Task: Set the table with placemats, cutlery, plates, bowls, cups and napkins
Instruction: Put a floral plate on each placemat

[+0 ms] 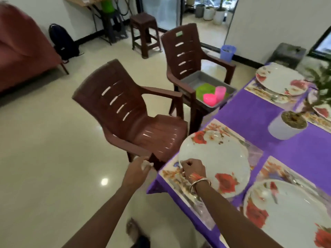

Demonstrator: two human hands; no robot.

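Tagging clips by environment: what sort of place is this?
Probably a home dining area open to a living room: a table under a purple cloth, laid with placemats and floral plates, brown plastic armchairs beside it, and a sofa at the left. The right hand grips the nearest plate by its rim.

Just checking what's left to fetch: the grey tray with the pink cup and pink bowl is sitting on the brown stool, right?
Not quite. The grey tray with the pink cup and pink bowl is sitting on the seat of the farther brown armchair, not on the brown stool. The head view shows it.
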